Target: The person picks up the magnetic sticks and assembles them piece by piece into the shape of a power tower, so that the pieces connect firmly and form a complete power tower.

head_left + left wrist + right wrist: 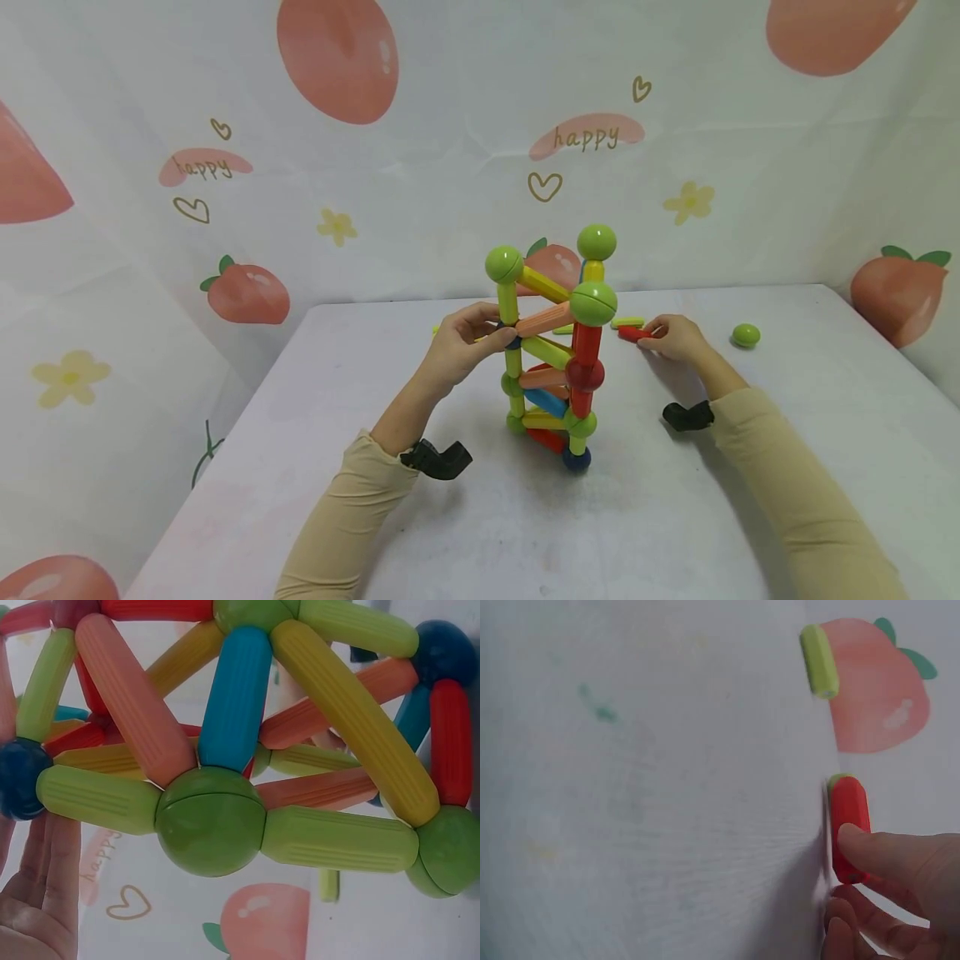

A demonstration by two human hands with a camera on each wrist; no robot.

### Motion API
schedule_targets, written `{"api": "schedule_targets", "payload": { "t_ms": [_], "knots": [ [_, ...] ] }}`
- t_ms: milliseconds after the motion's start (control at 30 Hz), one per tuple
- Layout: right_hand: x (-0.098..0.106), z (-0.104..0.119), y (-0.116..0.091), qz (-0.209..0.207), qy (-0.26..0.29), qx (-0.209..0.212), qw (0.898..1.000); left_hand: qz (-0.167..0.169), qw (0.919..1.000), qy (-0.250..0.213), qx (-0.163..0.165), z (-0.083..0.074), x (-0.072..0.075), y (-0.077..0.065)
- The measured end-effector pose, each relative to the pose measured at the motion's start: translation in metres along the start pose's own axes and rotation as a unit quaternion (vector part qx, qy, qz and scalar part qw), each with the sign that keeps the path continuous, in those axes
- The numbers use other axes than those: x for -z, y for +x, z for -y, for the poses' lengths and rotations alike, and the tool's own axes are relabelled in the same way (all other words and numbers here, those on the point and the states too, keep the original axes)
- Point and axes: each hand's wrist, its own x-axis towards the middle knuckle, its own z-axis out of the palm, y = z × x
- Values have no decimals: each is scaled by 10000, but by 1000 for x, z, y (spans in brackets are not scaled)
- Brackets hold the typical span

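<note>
A tall tower of coloured toy rods and balls (546, 354) stands upright on the table. My left hand (468, 343) holds its left side at a dark blue ball (22, 778), thumb in front and fingers behind. Green balls (593, 303) cap its top corners, and yellow, orange, blue and red rods cross between the uprights. To the right of the tower, my right hand (677, 339) pinches a red rod (850, 817) between thumb and fingers. A yellow-green rod (627, 322) lies just behind the red one, mostly covered by it in the right wrist view.
Off to the right of my right hand lies a loose green ball (746, 335). Another yellow-green rod (821, 661) lies farther along the table, and more pieces sit partly hidden behind the tower. A white cloth printed with peaches (480, 150) hangs at the table's back edge.
</note>
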Motion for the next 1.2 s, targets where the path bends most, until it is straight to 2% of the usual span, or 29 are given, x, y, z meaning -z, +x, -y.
{"api": "schedule_targets", "payload": {
  "t_ms": [100, 200, 300, 400, 500, 667, 800, 900, 1000, 1200],
  "knots": [
    [4, 6, -7, -23, 191, 50, 9998, 6, 10000, -30, -25, 1, 0, 0],
    [11, 18, -17, -199, 470, 297, 9983, 1, 10000, -45, -44, 3, 0, 0],
    [21, 35, -32, -523, 685, 628, 9943, -5, 10000, -44, -59, 3, 0, 1],
    [31, 55, -52, -1037, 892, 978, 9858, 2, 10000, -44, -74, 3, 0, 1],
    [39, 75, -74, -1653, 1317, 1465, 9664, 16, 9999, -43, -89, 3, 0, 1],
    [44, 103, -107, -2479, 2160, 2318, 9155, 17, 10000, -26, -94, 3, 0, 0],
    [43, 118, -125, -2778, 2612, 2756, 8824, 17, 9999, -23, -113, 3, 0, 0],
    [40, 127, -131, -2862, 2923, 2937, 8639, 16, 9999, -42, -115, 2, 0, 0],
    [38, 131, -134, -2901, 3010, 3016, 8569, 12, 9999, -58, -104, 2, 0, 0],
    [35, 134, -135, -2821, 2794, 3185, 8608, 21, 9999, -70, -132, 3, 0, 0]
  ]
}}
